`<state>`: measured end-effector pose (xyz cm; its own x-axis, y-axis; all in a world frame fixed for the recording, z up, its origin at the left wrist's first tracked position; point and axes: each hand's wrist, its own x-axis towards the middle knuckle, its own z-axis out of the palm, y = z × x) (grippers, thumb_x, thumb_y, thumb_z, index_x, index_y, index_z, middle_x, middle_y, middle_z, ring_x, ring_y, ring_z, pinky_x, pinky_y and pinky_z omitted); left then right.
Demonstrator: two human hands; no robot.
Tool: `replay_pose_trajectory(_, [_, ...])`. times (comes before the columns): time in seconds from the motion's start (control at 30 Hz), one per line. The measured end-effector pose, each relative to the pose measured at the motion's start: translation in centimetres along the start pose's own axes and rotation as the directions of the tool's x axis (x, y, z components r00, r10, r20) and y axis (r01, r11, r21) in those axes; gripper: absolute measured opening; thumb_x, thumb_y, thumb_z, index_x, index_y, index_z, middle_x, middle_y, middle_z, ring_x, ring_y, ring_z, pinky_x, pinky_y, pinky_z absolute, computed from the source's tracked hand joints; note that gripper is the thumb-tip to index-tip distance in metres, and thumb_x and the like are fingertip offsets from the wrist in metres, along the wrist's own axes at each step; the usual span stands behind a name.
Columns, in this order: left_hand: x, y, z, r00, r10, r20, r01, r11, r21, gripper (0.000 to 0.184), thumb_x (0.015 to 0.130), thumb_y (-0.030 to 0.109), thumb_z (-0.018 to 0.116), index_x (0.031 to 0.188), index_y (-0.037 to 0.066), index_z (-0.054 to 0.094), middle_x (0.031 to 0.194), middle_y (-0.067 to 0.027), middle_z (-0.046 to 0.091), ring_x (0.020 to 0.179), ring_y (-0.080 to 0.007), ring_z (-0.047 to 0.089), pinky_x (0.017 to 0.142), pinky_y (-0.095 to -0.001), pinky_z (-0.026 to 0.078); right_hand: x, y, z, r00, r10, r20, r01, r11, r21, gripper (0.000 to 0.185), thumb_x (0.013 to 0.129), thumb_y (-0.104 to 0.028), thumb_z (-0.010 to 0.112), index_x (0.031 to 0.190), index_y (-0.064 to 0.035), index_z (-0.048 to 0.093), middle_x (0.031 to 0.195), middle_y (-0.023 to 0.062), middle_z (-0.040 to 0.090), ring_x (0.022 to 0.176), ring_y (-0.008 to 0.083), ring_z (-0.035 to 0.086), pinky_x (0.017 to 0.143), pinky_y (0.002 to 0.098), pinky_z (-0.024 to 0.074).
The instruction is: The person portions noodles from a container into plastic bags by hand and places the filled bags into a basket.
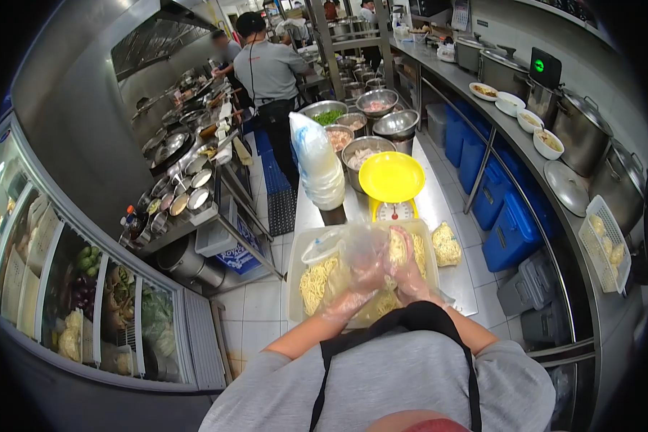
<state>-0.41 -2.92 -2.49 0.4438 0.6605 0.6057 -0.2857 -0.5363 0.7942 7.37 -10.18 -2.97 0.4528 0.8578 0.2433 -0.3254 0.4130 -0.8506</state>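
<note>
My two hands, in clear plastic gloves, work over a pale plastic tub (pixel 296 248) of yellow noodles (pixel 318 284). My left hand (pixel 358 282) is closed on a clear plastic bag (pixel 360 248), which hangs loosely above the tub. My right hand (pixel 408 279) grips a clump of noodles (pixel 397 247) beside the bag; whether the clump is partly inside the plastic I cannot tell. Just beyond the tub stands a kitchen scale (pixel 394 210) with a yellow pan (pixel 392 177). Right of the tub lies a filled bag of noodles (pixel 447 245).
A tall stack of plastic bags (pixel 315 162) stands behind the tub. Metal bowls of meat (pixel 363 155) and greens (pixel 328 117) fill the table's far end. Pots and white bowls (pixel 548 145) line the right counter. A person in grey (pixel 270 72) stands ahead on the left.
</note>
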Motion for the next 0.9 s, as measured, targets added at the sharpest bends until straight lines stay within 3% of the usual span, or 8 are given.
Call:
replay_pose_trajectory(0.1, [2.5,0.7,-0.6,0.926,0.377,0.006,-0.327,0.794,0.513,0.026,0.091,0.011,0.054,0.115,0.001,0.051,0.104,-0.0075,0.059,0.093,-0.0138,0.055,0.079,-0.0284,0.044,0.9,-0.1,-1.1,0.994,-0.095,0.051,0.103,0.976,-0.191,0.090,0.071,-0.027,0.078,0.139,-0.0069,0.022,0.134,0.0109,0.031,0.127,0.0226,0.030,0.105,0.0351,0.0270])
replay_pose_trajectory(0.23, [6.7,-2.2,-0.9,0.998,0.017,0.064,-0.011,0.995,-0.096,0.027,0.092,0.013,0.053,0.116,0.002,0.055,0.109,-0.0110,0.060,0.096,-0.0195,0.058,0.080,-0.0335,0.046,4.6,-7.6,0.0,0.961,-0.116,0.251,0.271,0.575,-0.772,0.087,0.074,-0.035,0.074,0.138,-0.0030,0.024,0.138,0.0202,0.030,0.129,0.0301,0.030,0.108,0.0393,0.0225])
replay_pose_trajectory(0.33, [8.7,2.1,-0.8,0.972,0.013,0.235,-0.014,1.000,0.003,0.023,0.091,0.016,0.054,0.109,0.003,0.059,0.103,-0.0141,0.061,0.093,-0.0243,0.060,0.081,-0.0362,0.047,6.5,-9.2,1.5,0.837,-0.443,0.321,0.513,0.434,-0.740,0.064,0.080,-0.032,0.066,0.130,-0.0026,0.039,0.133,0.0202,0.039,0.123,0.0344,0.036,0.107,0.0418,0.0240])
replay_pose_trajectory(0.6, [5.9,-1.5,-0.5,0.959,0.180,0.218,-0.228,0.949,0.217,0.021,0.087,0.012,0.055,0.105,0.003,0.057,0.095,-0.0129,0.062,0.089,-0.0237,0.059,0.078,-0.0354,0.046,5.1,-9.5,4.7,0.748,-0.534,0.394,0.634,0.399,-0.662,0.013,0.085,-0.013,0.054,0.085,-0.0034,0.062,0.099,0.0104,0.058,0.101,0.0313,0.050,0.092,0.0415,0.0342])
replay_pose_trajectory(0.67, [5.8,-2.6,-0.9,0.990,0.043,0.136,-0.023,0.988,-0.151,0.034,0.088,0.026,0.057,0.113,0.003,0.050,0.103,-0.0057,0.056,0.094,-0.0140,0.053,0.082,-0.0295,0.044,4.4,-9.5,5.0,0.825,-0.479,0.301,0.554,0.578,-0.599,0.015,0.086,-0.014,0.053,0.087,-0.0032,0.063,0.100,0.0113,0.057,0.103,0.0308,0.050,0.095,0.0398,0.0336])
replay_pose_trajectory(0.8, [5.8,1.3,-2.5,0.995,0.100,-0.023,-0.102,0.983,-0.155,0.026,0.091,0.017,0.055,0.110,-0.001,0.051,0.099,-0.0059,0.056,0.090,-0.0126,0.053,0.078,-0.0292,0.044,4.5,-5.0,-0.1,0.944,-0.328,0.041,0.300,0.797,-0.525,0.032,0.088,-0.014,0.053,0.119,-0.0066,0.050,0.129,0.0095,0.040,0.112,0.0229,0.046,0.101,0.0352,0.0317])
replay_pose_trajectory(0.87, [4.1,-0.4,-2.3,0.997,0.013,-0.070,-0.042,0.902,-0.430,0.025,0.088,0.008,0.053,0.110,-0.003,0.051,0.097,-0.0088,0.057,0.085,-0.0150,0.054,0.076,-0.0291,0.045,3.0,-3.6,0.1,0.991,-0.123,-0.047,0.115,0.982,-0.152,0.049,0.084,-0.016,0.060,0.128,-0.0078,0.041,0.136,0.0055,0.032,0.118,0.0201,0.040,0.102,0.0338,0.0303])
replay_pose_trajectory(0.9, [3.9,1.0,-2.1,0.944,0.320,-0.081,-0.320,0.947,0.011,0.025,0.087,0.006,0.055,0.110,-0.003,0.051,0.096,-0.0102,0.057,0.084,-0.0168,0.054,0.075,-0.0297,0.045,2.3,-3.9,1.5,0.989,-0.142,-0.039,0.135,0.982,-0.135,0.054,0.081,-0.017,0.064,0.128,-0.0071,0.040,0.135,0.0055,0.034,0.119,0.0199,0.038,0.102,0.0336,0.0288])
